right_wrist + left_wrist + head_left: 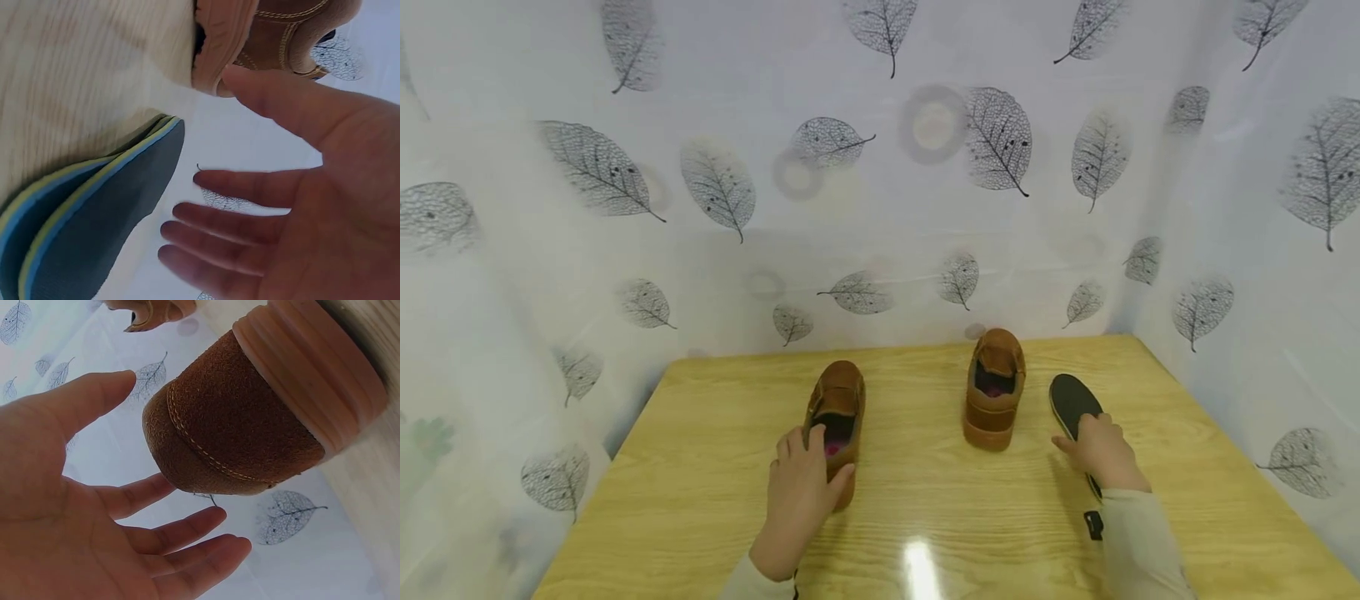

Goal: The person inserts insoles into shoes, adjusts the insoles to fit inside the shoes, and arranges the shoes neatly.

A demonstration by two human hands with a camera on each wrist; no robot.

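Observation:
Two brown loafers stand toes-away on the table. My left hand (pixel 796 487) is at the heel of the left loafer (pixel 838 387), thumb on one side and fingers on the other. The left wrist view shows the stitched suede heel (pixel 231 419) in front of that hand's spread, relaxed fingers. On the right, my right hand (pixel 1103 454) hovers over a pair of dark insoles (pixel 1070 398), its fingers extended. Seen from the right wrist, the insoles (pixel 119 219) lie stacked with yellow and blue edges, apart from the fingertips. The right loafer (pixel 997 354) stands left of the insoles.
The wooden table (pixel 917 500) carries the shoes and insoles. A white sheet (pixel 880 208) printed with grey leaves hangs behind it and along both sides. A small black item (pixel 1093 525) is beside the right sleeve.

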